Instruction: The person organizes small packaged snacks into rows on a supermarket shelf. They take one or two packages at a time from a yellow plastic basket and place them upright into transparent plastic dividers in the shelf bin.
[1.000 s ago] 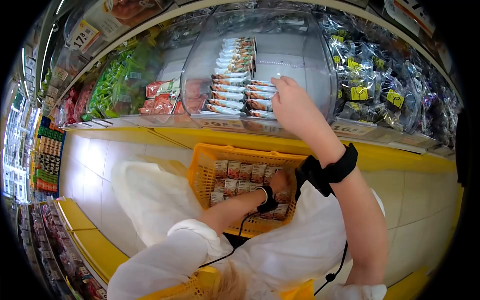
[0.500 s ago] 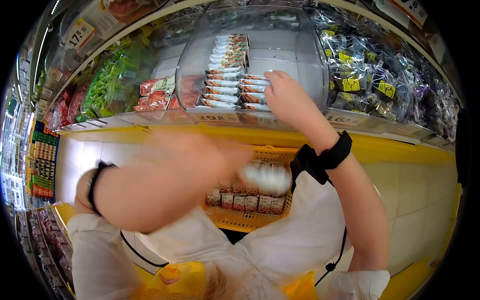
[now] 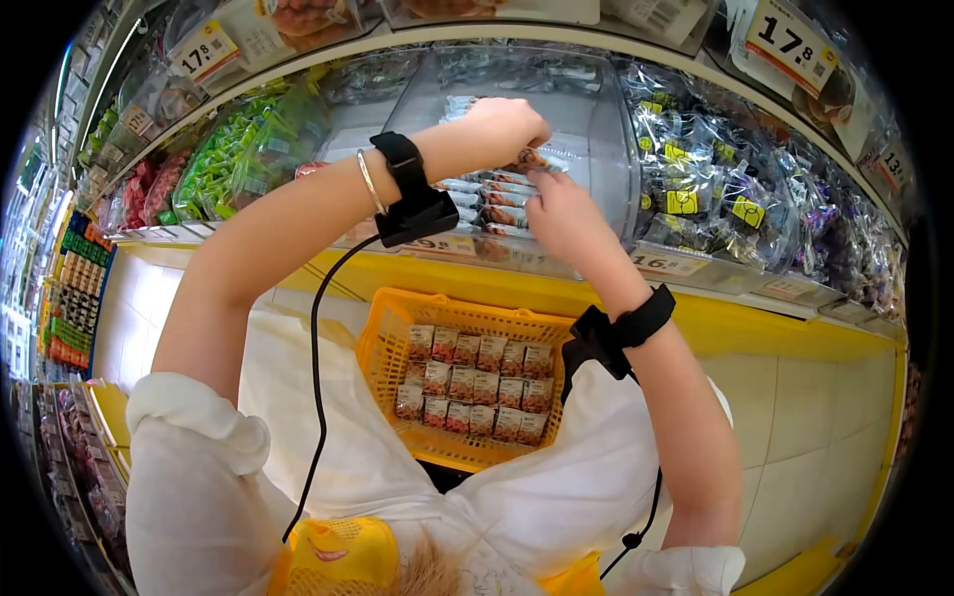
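My left hand (image 3: 502,134) reaches over the clear plastic bin, its fingers closed on a small snack packet (image 3: 534,159) with an orange-brown print. My right hand (image 3: 571,219) is at the right side of the same bin, fingers curled against the ends of the stacked snack packets (image 3: 505,199). Its fingertips are partly hidden, close beneath the packet at my left hand. My left forearm covers part of another row of packets. Below, a yellow basket (image 3: 383,323) between my knees holds several rows of small upright packets (image 3: 461,382).
Bins of green-wrapped sweets (image 3: 224,149) stand to the left, and dark bags with yellow labels (image 3: 686,174) to the right. Price tags (image 3: 668,263) line the shelf's front edge. Overhead is another shelf with price signs (image 3: 790,42). A black cable (image 3: 316,368) hangs from my left wrist.
My left hand, blurred above the basket with a pale packet, has moved up and forward to the bin. The basket's contents now show fully. My right hand stays beside the stack.
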`<state>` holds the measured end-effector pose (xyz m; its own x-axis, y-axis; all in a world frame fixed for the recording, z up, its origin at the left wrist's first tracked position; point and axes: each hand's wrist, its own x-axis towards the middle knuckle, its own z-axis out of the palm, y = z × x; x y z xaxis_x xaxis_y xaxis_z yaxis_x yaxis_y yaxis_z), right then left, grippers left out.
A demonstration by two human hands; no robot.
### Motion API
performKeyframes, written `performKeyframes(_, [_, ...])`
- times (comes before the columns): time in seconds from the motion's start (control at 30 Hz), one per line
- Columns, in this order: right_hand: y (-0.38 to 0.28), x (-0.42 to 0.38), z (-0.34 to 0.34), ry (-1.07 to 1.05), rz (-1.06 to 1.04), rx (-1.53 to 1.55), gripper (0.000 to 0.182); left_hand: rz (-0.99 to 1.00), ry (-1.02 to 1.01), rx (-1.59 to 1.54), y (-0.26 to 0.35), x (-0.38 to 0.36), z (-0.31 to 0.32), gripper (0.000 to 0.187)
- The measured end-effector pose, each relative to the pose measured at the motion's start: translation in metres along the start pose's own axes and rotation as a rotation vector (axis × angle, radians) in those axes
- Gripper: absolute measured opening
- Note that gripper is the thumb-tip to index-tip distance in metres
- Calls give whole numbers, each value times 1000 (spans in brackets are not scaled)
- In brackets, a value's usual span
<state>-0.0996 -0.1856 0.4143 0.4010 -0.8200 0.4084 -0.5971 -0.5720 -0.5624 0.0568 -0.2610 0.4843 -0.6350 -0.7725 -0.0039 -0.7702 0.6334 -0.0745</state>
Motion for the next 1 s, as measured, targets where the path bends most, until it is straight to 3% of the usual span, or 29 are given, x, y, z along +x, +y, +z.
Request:
performKeyframes(0.13, [-2, -2, 1, -33, 145, -49, 35, 100, -44, -105, -20, -2, 8, 25])
performKeyframes(0.2, [-3, 3, 6, 138, 183, 20, 52, 104, -113, -162, -25, -6, 9, 35])
performKeyframes(0.23, [-6, 6, 1, 135, 184, 22, 52, 103, -116, -165, -23, -8, 9, 35])
performKeyframes(0.3, [-10, 13, -16, -245, 488, 234, 68, 23, -203, -127, -17, -7, 10, 35])
performKeyframes(0.43, [13, 18, -1, -248, 435, 212, 75, 62, -299, -38, -2, 2, 12, 31])
performKeyframes(0.53, [17, 20, 3, -254, 468, 284, 71, 52, -417, -191, 9, 7, 10, 41])
performKeyframes(0.63, [14, 15, 1, -90, 475, 358, 68, -5, -351, -270, 19, -4, 11, 43])
performKeyframes(0.7, [9, 10, -1, 231, 231, 194, 63, 22, -309, -245, 19, -10, 17, 45])
performKeyframes(0.73, [-2, 7, -7, 229, 233, 191, 63, 39, -266, -223, 17, -12, 24, 47])
performKeyframes(0.77, [-15, 3, -14, 372, -21, 107, 56, 36, -261, -230, 10, -11, 37, 47])
performKeyframes(0.8, [-27, -4, -16, 517, -275, 26, 49, 163, -221, -242, -2, -4, 54, 52])
performKeyframes(0.83, [-42, -21, -9, 426, -422, 5, 42, 287, -180, -256, -9, -1, 63, 56])
performKeyframes(0.87, [-58, -40, -1, 329, -563, -23, 34, 293, -174, -266, -2, -3, 57, 56])
performKeyframes(0.93, [-74, -56, 5, 303, -642, 75, 19, -16, -270, -306, 20, -10, 27, 71])
performKeyframes(0.97, [-88, -87, 11, -91, -801, -15, 11, -7, -273, -323, 26, -12, 26, 71])
performKeyframes(1.0, [-88, -86, 12, -60, -798, -4, 13, -48, -267, -290, 29, -13, 21, 76])
